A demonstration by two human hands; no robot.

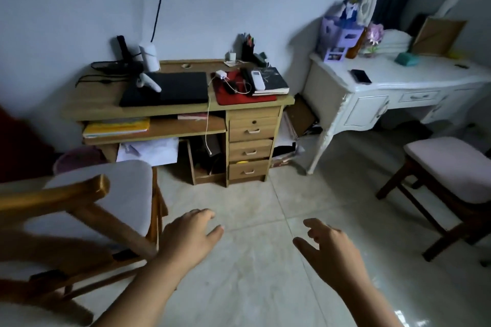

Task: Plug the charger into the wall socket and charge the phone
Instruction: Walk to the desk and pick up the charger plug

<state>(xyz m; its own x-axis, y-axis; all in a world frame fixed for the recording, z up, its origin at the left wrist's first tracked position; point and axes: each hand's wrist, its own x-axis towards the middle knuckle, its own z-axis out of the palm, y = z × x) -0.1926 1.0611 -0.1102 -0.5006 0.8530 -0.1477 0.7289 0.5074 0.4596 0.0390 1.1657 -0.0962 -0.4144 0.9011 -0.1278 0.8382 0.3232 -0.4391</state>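
A white charger (220, 74) lies on the wooden desk (106, 103), at the edge of a red mat. Its white cable (207, 127) hangs over the desk's front edge and dangles down to the lower shelf. A dark phone (360, 76) lies flat on the white dressing table (398, 82) to the right. My left hand (190, 236) and my right hand (329, 249) hover low over the tiled floor, far from both desks, fingers apart and holding nothing. No wall socket shows in view.
A wooden chair (93, 210) with a grey seat stands close at the left. A pink-cushioned stool (449, 167) sits at the right. The desk carries a black laptop (170, 87), a book with a remote on it (268, 79) and a pen holder. Open tiled floor lies ahead.
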